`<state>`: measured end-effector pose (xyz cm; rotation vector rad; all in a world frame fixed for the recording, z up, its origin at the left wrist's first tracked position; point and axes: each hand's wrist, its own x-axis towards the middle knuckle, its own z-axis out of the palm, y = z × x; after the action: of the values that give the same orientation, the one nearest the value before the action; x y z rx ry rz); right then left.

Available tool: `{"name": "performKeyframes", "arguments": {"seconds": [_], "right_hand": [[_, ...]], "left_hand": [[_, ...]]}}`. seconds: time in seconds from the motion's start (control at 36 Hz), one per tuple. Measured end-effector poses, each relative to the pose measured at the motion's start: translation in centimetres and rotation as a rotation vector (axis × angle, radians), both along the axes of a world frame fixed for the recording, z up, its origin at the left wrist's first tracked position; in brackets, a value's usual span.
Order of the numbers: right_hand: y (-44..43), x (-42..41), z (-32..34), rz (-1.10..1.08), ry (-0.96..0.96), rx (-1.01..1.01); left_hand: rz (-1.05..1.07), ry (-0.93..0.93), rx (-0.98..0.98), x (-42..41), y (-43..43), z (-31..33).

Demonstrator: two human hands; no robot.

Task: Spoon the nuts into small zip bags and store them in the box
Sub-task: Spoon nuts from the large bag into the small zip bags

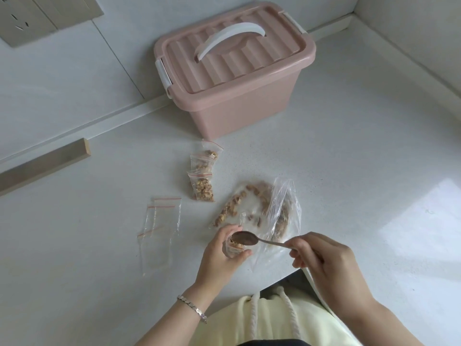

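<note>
Head view looks down on a white surface [349, 171]. A pink box [234, 96] stands at the back against the wall, with its lid [232, 58] on and a white handle [229, 38] across the top. Just in front of the box lie three filled zip bags [202, 176], overlapping in a short row. To their left, apart from them, lie a few empty zip bags [162, 226], flat and overlapping. A large clear bag [282, 211] lies crumpled near the front edge, with nuts [234, 206] spread in a curve inside it. A wooden strip [42, 166] lies at the far left, and a wall socket [22, 18] shows in the upper left corner. Nothing lies between the hands and the box except the bags.

The left hand [219, 255], with a bracelet [192, 308] on its wrist, has its fingers [224, 232] and thumb curled round a small zip bag [233, 248] holding a few nuts. The right hand [324, 258] pinches the spoon [244, 238] by its handle, fingers [299, 242] clenched on it, with the spoon's bowl over the small bag's mouth.
</note>
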<state>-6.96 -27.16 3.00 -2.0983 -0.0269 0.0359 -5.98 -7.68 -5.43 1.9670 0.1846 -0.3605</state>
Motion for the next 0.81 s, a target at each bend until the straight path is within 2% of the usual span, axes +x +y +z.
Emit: {"name": "performKeyframes", "arguments": {"seconds": [0.17, 0.28, 0.42, 0.56, 0.72, 0.81], "right_hand": [[-0.2, 0.3, -0.4, -0.029, -0.184, 0.009], [-0.8, 0.6, 0.0, -0.127, -0.167, 0.065], [-1.4, 0.9, 0.3, -0.216, -0.127, 0.073], [-1.6, 0.9, 0.4, -0.276, -0.089, 0.112], [-1.8, 0.8, 0.0, -0.283, -0.052, 0.138], [-2.2, 1.0, 0.2, -0.322, -0.055, 0.094]], "left_hand": [[0.017, 0.037, -0.010, -0.6, 0.6, -0.2], [0.111, 0.015, -0.029, -0.9, 0.8, 0.0], [0.323, -0.111, 0.001, 0.9, 1.7, 1.1], [0.445, -0.145, 0.174, 4.9, 3.2, 0.9], [0.381, -0.060, 0.314, 8.7, 4.1, -0.1], [0.372, -0.033, 0.471, 8.9, 3.1, 0.7]]}}
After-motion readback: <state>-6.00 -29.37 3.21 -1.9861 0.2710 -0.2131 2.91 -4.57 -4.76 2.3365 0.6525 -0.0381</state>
